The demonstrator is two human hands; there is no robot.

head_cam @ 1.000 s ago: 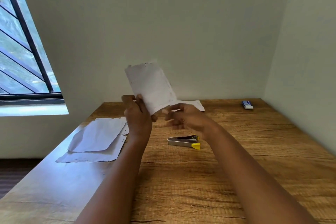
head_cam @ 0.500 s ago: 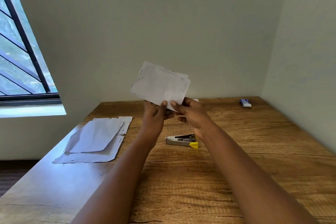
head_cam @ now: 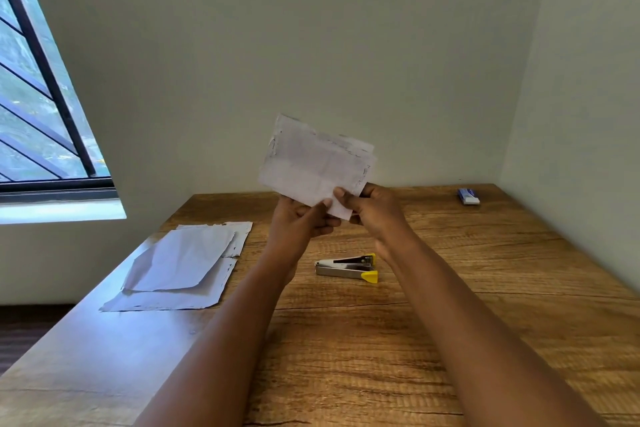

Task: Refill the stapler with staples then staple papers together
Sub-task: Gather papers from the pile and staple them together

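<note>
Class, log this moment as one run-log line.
left hand: pinches papers | right hand: pinches papers | stapler: on table, untouched | loose sheets: table left

walls [head_cam: 311, 45]: plain pale green, meeting in a corner at right | window [head_cam: 38, 107]: at left, dark bars slanting across the glass, greenery outside, daylight on its pale sill [head_cam: 62, 210] | table [head_cam: 381, 340]: wood-grain top, set into the corner | floor [head_cam: 20, 333]: dark, lower left

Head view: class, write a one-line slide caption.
Both hands hold small paper sheets above a stapler on the wooden table.
</note>
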